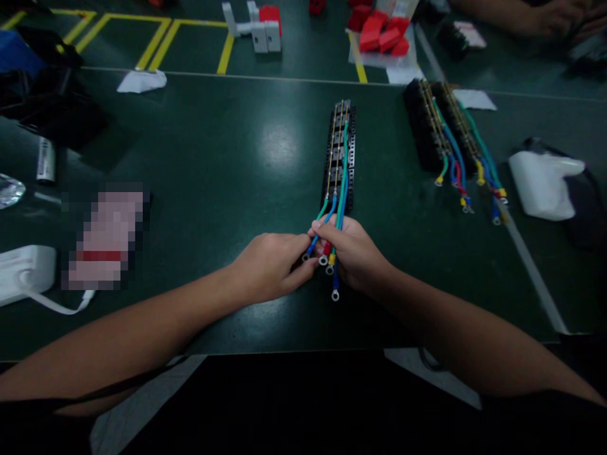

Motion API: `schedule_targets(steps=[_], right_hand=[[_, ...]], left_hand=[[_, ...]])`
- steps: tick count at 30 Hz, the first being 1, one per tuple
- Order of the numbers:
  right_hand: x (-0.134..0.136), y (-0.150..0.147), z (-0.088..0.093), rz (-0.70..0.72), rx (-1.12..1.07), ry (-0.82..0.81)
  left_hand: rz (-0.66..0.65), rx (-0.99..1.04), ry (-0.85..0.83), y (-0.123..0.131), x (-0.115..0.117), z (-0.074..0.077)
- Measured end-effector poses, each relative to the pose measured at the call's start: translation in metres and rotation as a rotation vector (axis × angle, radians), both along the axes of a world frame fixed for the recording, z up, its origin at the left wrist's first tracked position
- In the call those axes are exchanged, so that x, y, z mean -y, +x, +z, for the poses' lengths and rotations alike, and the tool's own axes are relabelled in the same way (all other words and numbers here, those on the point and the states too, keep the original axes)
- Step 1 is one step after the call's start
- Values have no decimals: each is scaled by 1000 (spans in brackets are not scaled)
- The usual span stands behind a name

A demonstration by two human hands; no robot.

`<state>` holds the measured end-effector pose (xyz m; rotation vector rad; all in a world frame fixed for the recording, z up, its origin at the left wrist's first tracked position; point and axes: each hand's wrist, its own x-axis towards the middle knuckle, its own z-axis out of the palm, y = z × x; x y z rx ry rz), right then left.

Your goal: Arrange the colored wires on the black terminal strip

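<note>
A long black terminal strip (338, 151) with brass-coloured bars lies on the green table, pointing away from me. Green and blue wires (343, 183) run from it toward me and end in ring terminals (329, 270) with red, yellow and blue sleeves. My right hand (358, 249) is closed around the wires, thumb on top, just below the strip's near end. From the left, my left hand (272, 265) pinches at a blue wire (314, 242) close to its ring terminal. Its fingertips are partly hidden behind the wires and touch or nearly touch the right hand's fingers.
Two similar wired strips (441, 126) lie at right, beside a white object (545, 183). Red parts (385, 33) and white-grey blocks (265, 35) sit at the back. A blurred-out phone-like object (109, 237) and white charger (28, 272) are left. Another person's arm (535, 16) shows top right.
</note>
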<state>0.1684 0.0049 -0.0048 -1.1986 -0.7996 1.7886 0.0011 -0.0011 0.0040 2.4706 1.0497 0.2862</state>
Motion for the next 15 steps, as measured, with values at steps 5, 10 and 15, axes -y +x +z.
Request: schedule_targets(steps=[5,10,15], right_hand=[[0,0,-1,-3,-23,16],[1,0,-1,-7,-16,19],[0,1,0,-5,-9,17]], left_hand=[[-4,-8,8,1,-1,0],[-5,-39,16,1,0,-1],[-12,-62,30,2,0,-2]])
